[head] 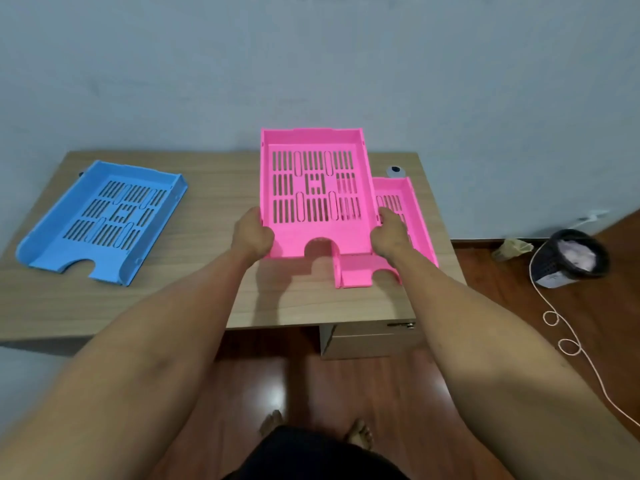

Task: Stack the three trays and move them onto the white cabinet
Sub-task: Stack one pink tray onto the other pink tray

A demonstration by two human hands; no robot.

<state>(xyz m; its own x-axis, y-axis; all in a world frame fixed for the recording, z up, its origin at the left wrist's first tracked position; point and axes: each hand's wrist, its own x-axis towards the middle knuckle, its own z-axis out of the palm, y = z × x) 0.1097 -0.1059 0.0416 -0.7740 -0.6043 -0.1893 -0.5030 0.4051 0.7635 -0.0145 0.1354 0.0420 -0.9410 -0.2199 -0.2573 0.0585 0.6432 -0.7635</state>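
Observation:
I hold a pink slotted tray (pixel 311 237) lifted above the wooden desk (pixel 214 299), tilted a little toward me. My left hand (pixel 251 235) grips its left side and my right hand (pixel 389 237) grips its right side. Under it and to the right, a second pink tray (pixel 360 273) lies flat on the desk, mostly hidden by the held tray and my right hand. A blue tray (pixel 69 251) of the same shape lies at the desk's left end, turned at an angle. No white cabinet is in view.
A small round white object (pixel 396 170) sits at the desk's back right corner. A drawer unit (pixel 370 339) hangs under the desk's right side. On the wooden floor at the right stand a dark waste basket (pixel 575 258) and a looping white cord (pixel 568 344). A grey wall is behind.

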